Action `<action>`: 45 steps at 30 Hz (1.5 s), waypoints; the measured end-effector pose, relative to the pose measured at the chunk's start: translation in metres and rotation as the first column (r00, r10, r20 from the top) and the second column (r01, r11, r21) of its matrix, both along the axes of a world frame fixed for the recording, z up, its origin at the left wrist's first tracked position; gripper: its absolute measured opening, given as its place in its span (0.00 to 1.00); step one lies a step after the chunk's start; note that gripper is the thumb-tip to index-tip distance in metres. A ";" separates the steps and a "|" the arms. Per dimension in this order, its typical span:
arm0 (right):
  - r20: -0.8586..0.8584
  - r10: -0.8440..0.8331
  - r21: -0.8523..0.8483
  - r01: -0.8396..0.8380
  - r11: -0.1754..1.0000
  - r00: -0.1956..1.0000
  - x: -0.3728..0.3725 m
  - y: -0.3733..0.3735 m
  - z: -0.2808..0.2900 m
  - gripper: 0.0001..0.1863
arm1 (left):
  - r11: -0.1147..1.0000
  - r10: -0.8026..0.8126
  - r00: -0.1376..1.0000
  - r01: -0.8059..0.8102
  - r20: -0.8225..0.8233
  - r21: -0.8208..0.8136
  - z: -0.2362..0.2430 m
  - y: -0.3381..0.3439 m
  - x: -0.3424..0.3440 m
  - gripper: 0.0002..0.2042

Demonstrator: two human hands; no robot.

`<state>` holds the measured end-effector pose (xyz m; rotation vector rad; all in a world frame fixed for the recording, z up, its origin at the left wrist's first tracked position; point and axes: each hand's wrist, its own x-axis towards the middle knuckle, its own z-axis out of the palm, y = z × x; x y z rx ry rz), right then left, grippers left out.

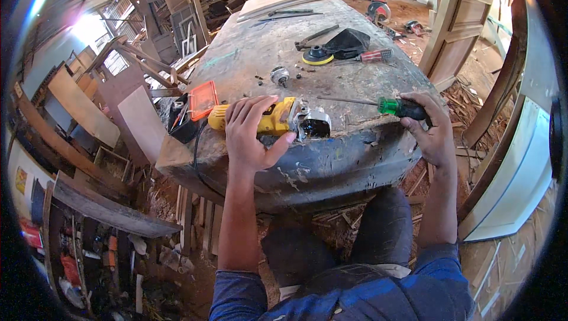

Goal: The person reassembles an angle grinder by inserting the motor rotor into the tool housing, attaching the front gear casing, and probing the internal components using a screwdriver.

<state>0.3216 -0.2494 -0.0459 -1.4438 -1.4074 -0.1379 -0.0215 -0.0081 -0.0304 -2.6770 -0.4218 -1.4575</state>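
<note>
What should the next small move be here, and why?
Probably lower the screwdriver tip toward the dark, open end of the yellow power tool: the left hand grips the tool, while the right hand holds the screwdriver pointing leftward, its tip seemingly just clear of that end.

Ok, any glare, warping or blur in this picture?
Head view: pinkish glare around the bright white opening, upper left; head view: fisheye bending, as on the long bluish-white panel, right; head view: the yellow power tool and green-and-black screwdriver look fairly sharp.
</note>
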 end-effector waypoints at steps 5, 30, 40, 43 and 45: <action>-0.027 0.027 0.015 -0.027 1.000 0.999 -0.007 0.004 -0.002 0.26 | 1.000 0.001 1.000 -0.001 -0.005 0.012 0.000 0.002 0.000 0.36; -0.083 0.077 -0.032 -0.080 0.996 0.994 -0.003 0.008 -0.006 0.25 | 1.000 0.012 1.000 -0.012 -0.002 0.025 -0.002 0.002 0.000 0.35; -0.087 0.051 -0.039 -0.055 0.998 0.995 -0.006 0.006 -0.005 0.26 | 1.000 0.009 1.000 -0.009 0.001 0.011 -0.001 0.001 0.001 0.36; -0.094 0.052 -0.031 -0.055 0.998 0.994 -0.006 0.010 -0.007 0.26 | 1.000 0.009 1.000 -0.009 0.002 0.004 -0.001 0.001 0.001 0.35; -0.058 0.065 0.056 -0.062 0.997 0.996 -0.010 0.013 -0.005 0.22 | 1.000 -0.020 1.000 0.020 0.012 0.006 0.000 0.003 -0.002 0.33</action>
